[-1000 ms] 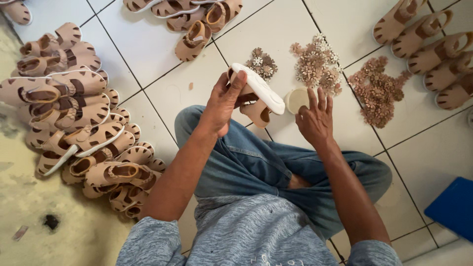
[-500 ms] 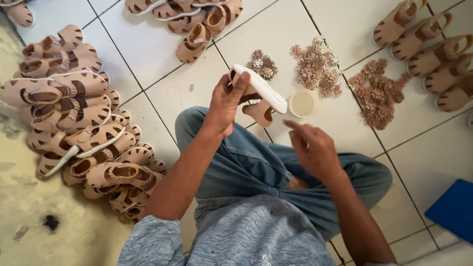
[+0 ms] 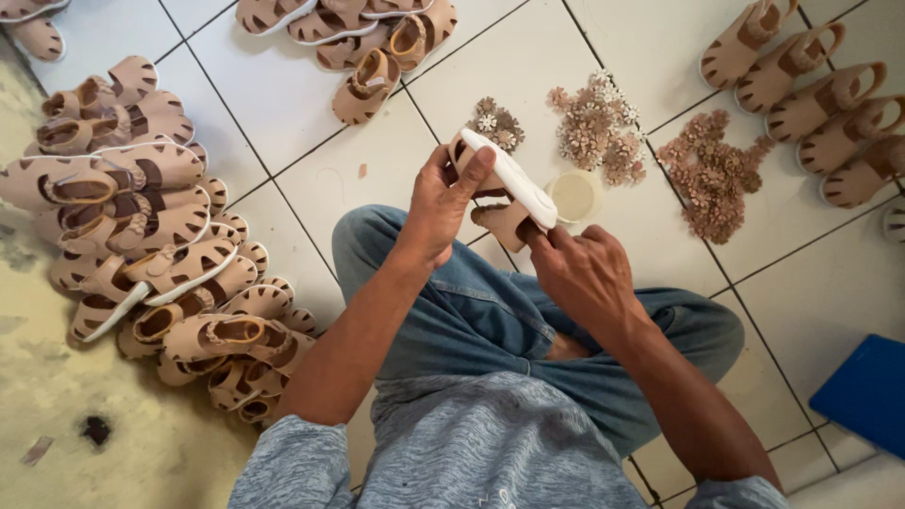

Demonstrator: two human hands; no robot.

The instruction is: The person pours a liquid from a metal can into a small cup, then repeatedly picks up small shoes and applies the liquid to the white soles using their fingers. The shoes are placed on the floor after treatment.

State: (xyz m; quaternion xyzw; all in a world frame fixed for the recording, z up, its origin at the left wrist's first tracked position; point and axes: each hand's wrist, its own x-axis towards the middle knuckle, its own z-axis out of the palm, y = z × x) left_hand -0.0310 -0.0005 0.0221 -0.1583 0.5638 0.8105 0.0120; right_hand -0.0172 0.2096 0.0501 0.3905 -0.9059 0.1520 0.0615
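Sitting position: we are sitting cross-legged on the tiled floor (image 3: 528, 66) in jeans, holding the work above our knees.
Left hand: our left hand (image 3: 441, 205) is gripping the sandal (image 3: 504, 188) at its toe end, thumb lying along the white sole, fingers curled behind.
Right hand: our right hand (image 3: 577, 273) is pinching at the heel end of the sandal, fingertips pressed together against the tan strap.
Sandal position: it is being held between both hands, sole turned up and tilted, just above the small round cup (image 3: 573, 195).
Flower trims: three piles of small flower pieces (image 3: 596, 127) are lying on the tiles beyond the cup.
Finished stock, left: a heap of tan sandals (image 3: 141, 236) is resting beside our left knee.
Other stock: more pairs (image 3: 811, 94) are lining up at upper right.
Corner: a blue object (image 3: 867, 396) is showing at lower right.
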